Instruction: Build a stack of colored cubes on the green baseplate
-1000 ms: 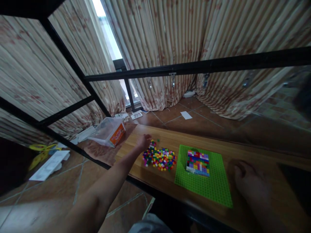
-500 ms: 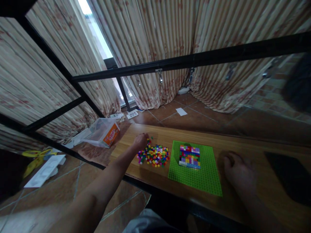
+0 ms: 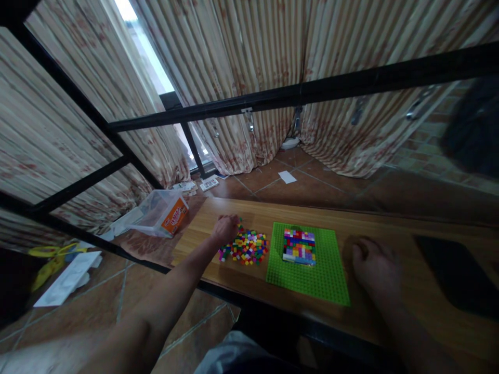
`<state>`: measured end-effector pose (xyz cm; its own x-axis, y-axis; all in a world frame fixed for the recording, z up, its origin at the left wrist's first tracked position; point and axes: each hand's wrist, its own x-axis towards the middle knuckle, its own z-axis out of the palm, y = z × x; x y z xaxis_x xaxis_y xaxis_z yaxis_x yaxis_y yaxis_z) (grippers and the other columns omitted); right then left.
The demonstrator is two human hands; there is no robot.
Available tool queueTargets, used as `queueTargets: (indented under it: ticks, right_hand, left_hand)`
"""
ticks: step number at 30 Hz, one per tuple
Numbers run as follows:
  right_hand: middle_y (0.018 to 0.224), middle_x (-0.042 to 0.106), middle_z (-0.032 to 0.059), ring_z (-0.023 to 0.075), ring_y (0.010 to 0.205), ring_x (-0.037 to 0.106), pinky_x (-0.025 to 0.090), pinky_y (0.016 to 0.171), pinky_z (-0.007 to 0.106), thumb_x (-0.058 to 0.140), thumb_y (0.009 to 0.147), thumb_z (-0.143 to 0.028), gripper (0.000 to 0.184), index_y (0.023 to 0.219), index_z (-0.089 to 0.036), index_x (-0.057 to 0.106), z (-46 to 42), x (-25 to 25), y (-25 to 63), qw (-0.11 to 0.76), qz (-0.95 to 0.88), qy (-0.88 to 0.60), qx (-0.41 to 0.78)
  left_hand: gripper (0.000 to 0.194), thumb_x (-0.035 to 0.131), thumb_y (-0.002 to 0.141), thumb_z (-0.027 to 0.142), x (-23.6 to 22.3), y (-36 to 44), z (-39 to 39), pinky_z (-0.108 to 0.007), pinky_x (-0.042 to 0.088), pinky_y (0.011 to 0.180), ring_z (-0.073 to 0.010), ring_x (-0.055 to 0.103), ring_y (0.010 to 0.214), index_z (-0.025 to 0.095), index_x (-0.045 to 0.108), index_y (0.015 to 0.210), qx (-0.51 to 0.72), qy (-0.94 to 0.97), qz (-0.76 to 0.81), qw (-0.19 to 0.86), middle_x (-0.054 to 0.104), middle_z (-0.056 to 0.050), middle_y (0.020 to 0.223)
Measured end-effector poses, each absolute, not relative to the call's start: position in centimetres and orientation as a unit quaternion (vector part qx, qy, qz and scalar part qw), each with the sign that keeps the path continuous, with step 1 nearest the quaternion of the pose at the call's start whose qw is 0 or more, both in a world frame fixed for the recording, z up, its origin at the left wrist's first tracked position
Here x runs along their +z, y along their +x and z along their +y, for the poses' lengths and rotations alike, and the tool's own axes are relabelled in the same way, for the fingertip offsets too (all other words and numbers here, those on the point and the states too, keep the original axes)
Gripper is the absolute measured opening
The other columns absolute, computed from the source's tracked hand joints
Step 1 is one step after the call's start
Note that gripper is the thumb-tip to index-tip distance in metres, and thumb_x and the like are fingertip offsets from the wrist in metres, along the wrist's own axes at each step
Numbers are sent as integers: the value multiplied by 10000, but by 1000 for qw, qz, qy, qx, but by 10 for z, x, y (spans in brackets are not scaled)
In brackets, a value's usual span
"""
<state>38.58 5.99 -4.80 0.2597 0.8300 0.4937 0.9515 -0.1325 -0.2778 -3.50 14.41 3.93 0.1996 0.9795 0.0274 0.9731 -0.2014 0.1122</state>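
Observation:
A heap of small multicoloured toy bricks lies on the wooden table. My left hand is at the heap's far left edge, fingers bent down and pressed together; whatever they pinch is hidden. To the right of the heap a green studded baseplate lies flat. On it sits a block of bricks in mixed colours, with a white and light blue row along its near edge. My right hand rests on the table beside the plate's right edge, fingers curled in. Its palm is out of sight.
A dark flat object lies at the table's right. Beyond the left end of the table stands a clear plastic box with an orange label. Black metal bars cross in front of striped curtains.
The whole view has shifted slightly. My left hand has turned a little over the heap's edge, its fingers now drawn closer to the bricks. My right hand keeps its place by the plate.

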Motion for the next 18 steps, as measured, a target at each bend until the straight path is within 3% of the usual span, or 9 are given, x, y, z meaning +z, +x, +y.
queueTargets:
  ticks: [9, 18]
  right_hand:
    - [1121, 665, 176, 310, 1008, 584, 417, 929, 465, 412, 897, -376, 408, 1095, -134, 676, 59, -44, 385, 272, -604, -740, -115]
    - [1147, 664, 167, 304, 1034, 579, 412, 924, 441, 389, 914, -390, 418, 1095, -142, 672, 58, -43, 384, 266, -597, -749, -111]
  left_hand:
    - [312, 542, 797, 147, 42, -27, 137, -440, 344, 1073, -250, 617, 1092, 250, 719, 1033, 45, 789, 612, 33, 727, -55, 1113]
    - [213, 521, 880, 269, 44, -20, 139, -467, 368, 1024, -262, 622, 1064, 241, 729, 918, 27, 788, 615, 22, 728, -58, 1047]
